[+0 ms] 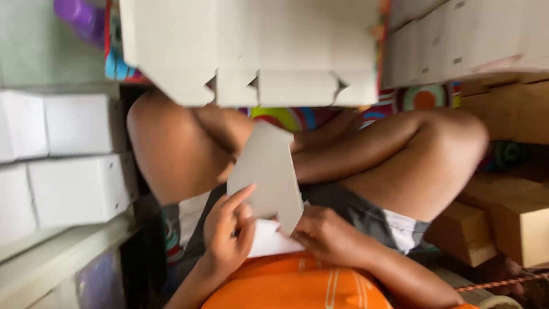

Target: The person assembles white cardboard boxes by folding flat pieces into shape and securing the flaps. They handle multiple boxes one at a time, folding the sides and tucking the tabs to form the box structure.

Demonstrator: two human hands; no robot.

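A flat piece of grey-white cardboard, partly folded, is held over my crossed legs. My left hand grips its lower left edge, with the index finger stretched up along the face. My right hand pinches the lower right corner, where a white flap folds under. A stack of flat die-cut box blanks with notched tabs lies just beyond my knees.
Folded white boxes are stacked on the left. More flat blanks lean at the top right above brown cartons. A colourful patterned mat lies under my legs. A purple object sits at the top left.
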